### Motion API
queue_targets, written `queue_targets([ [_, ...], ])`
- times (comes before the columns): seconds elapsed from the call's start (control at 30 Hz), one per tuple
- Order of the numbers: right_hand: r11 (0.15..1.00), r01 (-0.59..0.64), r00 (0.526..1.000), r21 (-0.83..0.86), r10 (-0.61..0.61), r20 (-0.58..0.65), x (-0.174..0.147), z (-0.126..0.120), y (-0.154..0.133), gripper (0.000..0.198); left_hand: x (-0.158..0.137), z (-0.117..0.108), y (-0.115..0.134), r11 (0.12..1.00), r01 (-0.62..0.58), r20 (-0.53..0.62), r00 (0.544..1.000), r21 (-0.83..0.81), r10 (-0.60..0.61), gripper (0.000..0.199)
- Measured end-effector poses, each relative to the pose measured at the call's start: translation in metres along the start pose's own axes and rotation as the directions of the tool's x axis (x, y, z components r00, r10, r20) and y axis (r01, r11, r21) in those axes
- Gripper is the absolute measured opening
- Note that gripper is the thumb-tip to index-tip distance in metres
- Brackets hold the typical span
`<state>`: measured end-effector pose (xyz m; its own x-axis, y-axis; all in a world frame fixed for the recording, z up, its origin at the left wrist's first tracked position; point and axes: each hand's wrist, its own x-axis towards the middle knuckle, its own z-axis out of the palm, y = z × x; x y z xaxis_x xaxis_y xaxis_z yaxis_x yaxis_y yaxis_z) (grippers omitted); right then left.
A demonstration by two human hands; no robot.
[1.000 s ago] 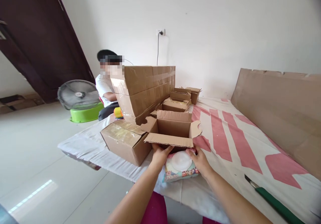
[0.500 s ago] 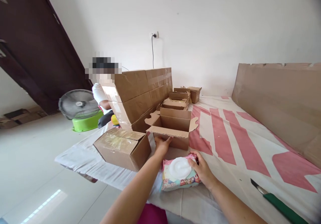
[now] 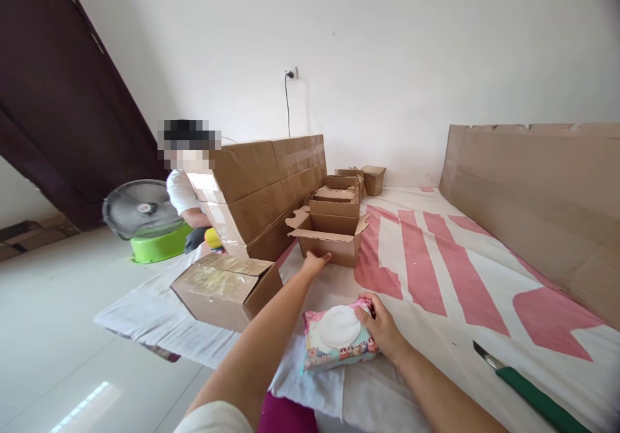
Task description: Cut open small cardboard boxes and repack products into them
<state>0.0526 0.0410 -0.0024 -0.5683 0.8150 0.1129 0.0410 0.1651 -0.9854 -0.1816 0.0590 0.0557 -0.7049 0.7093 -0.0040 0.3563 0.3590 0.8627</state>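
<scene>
My left hand [image 3: 317, 263] reaches forward with its fingers and thumb apart, touching the lower front side of an open cardboard box [image 3: 345, 251]. That box has its flaps raised and spread outward; its inside looks bare where I can see it. Nearer to me, a pack of wet wipes [image 3: 322, 350] with a white lid and a pink and green wrapper lies flat on the cloth. Round the right end of this pack my right hand [image 3: 378, 323] is closed, thumb by the lid. A taped cardboard box [image 3: 213, 294] sits left of my left forearm.
Stacked cardboard cartons [image 3: 252, 174] stand at the back left, with a person [image 3: 179, 190] beside them. Other small boxes [image 3: 339, 187] line up behind the open one. A green-handled knife [image 3: 527, 388] lies blade-out at the right. A cardboard sheet [image 3: 527, 194] leans at the far right.
The open box has slid away from me toward the other boxes, with my left hand following at its front. My right hand stays on the wet wipes. The view has shifted slightly.
</scene>
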Motion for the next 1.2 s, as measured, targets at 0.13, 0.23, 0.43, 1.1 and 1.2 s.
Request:
queue_targets([
  [0.13, 1.0, -0.009, 0.998, 0.027, 0.01, -0.061, 0.002, 0.002, 0.003, 0.059, -0.038, -0.013, 0.003, 0.992, -0.068, 0.219, 0.975, 0.107, 0.043, 0.046],
  [0.23, 0.999, -0.013, 0.992, 0.045, 0.019, -0.122, 0.005, 0.002, 0.007, 0.058, -0.074, -0.022, 0.007, 0.978, -0.136, 0.445, 0.894, 0.158, 0.053, 0.055],
  [0.43, 0.999, -0.02, 0.974, 0.036, 0.028, -0.225, 0.01, -0.002, 0.016, 0.057, -0.108, -0.032, 0.023, 0.818, -0.444, 0.739, 0.673, 0.366, 0.035, 0.095],
  [1.1, 0.995, 0.018, 0.987, -0.093, -0.033, -0.159, 0.014, -0.005, 0.028, 0.044, -0.082, -0.14, 0.021, 0.789, -0.316, -0.193, 0.859, 0.527, 0.474, 0.032],
  [1.2, 0.991, 0.039, 0.987, -0.126, -0.057, -0.147, 0.015, -0.005, 0.028, 0.045, -0.063, -0.208, 0.008, 0.902, -0.042, -0.49, 0.828, 0.429, 0.272, 0.037],
])
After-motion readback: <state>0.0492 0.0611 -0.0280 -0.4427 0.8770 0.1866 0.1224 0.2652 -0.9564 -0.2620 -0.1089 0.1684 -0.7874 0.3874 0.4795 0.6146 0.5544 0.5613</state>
